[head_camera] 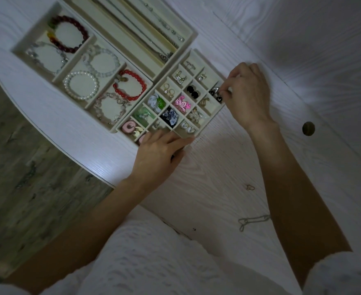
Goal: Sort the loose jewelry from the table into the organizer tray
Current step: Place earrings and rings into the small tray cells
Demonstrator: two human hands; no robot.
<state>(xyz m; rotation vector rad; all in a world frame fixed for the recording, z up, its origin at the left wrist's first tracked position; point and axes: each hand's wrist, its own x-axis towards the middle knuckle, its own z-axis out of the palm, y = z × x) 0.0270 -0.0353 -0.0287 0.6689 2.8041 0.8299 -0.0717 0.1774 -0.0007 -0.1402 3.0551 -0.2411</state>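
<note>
White table [228,171] across most of frame, wood grain plain. Three cream trays upper left: bracelet tray [17,48] farthest left, long necklace tray [193,34] at top, small-compartment earring tray [199,122] at centre. Most earring cells filled.

Left hand [160,152] below centre, laid on near corner of earring tray, fingers fairly straight, apparently steadying it; nothing seen held.

Right hand [247,92] right of centre, fingertips [225,93] pinched together over cell at tray's right edge, on or just above dark round earrings [215,95] there. Cannot tell whether piece is held or just released.

Step in hand, by judgement: setting earrings into right-edge cell.

Loose on table still, lower right: thin silver chain [253,221], near right forearm; small ring-like piece [250,187] above it.

Next move likely calls for release, then reach back to those two; chain to long tray.
</note>
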